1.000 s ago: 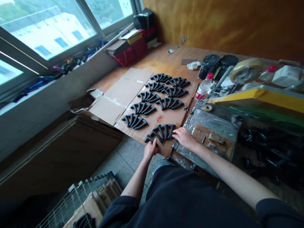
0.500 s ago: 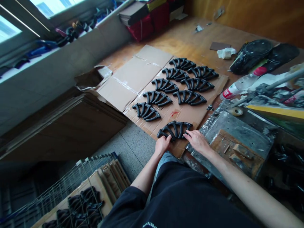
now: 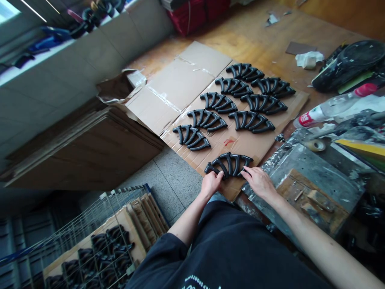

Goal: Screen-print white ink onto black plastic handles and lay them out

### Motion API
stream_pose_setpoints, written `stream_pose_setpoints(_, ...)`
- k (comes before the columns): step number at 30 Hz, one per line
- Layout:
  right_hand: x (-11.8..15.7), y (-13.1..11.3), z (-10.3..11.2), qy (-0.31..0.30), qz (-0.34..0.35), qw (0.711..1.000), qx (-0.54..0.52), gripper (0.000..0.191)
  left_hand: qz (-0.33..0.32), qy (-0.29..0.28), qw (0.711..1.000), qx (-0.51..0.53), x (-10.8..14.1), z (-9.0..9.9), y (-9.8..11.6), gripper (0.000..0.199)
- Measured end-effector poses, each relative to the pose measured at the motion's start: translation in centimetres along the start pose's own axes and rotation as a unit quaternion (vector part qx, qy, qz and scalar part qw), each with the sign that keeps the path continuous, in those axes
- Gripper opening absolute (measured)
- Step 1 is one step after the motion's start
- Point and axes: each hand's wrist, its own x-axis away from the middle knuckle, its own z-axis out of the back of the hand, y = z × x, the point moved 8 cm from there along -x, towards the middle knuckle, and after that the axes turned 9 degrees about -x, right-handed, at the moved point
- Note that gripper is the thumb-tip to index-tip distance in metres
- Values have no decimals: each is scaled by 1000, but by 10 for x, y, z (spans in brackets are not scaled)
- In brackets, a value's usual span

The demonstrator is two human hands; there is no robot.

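At the near end of a flattened cardboard sheet [image 3: 207,160] lies a fan-shaped row of glossy black curved tube pieces [image 3: 230,162], set side by side. My left hand [image 3: 211,182] is closed at the left end of this row, thumb against the leftmost piece. At the right end, the fingers of my right hand [image 3: 258,180] are bent onto the rightmost piece; their tips are partly hidden. Farther up the sheet sit several similar fans of black pieces, one of them the near-left fan [image 3: 191,137], arranged in two columns.
To the right are a paint-stained metal plate [image 3: 331,168], a tape roll [image 3: 315,145] and a plastic bottle [image 3: 331,105]. A wire cart [image 3: 105,212] with more black pieces on cardboard stands at lower left. Stacked cardboard [image 3: 84,148] leans by the wall.
The view has shifted, so the table and sheet appear farther right and slightly higher. Both hands stay at the two ends of the near row, with hardly any movement relative to it.
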Motion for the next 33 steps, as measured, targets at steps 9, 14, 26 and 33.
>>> stream_pose_setpoints(9, 0, 1, -1, 7, -11, 1000, -26, 46, 1, -16, 1000, 17, 0, -4, 0, 54)
stream_pose_setpoints(14, 1, -1, 2, 26, -18, 999, -33, 46, -2, -10, 1000, 12, -5, -4, 6, 49)
stream_pose_setpoints(26, -7, 4, 16, 68, -83, 992, -73, 40, -52, -8, 997, -49, -54, 19, 53, 39)
stream_pose_setpoints(33, 42, 9, 64, 176, -9, 969, -172, 27, -81, 29, 992, -88, -55, 24, 59, 43)
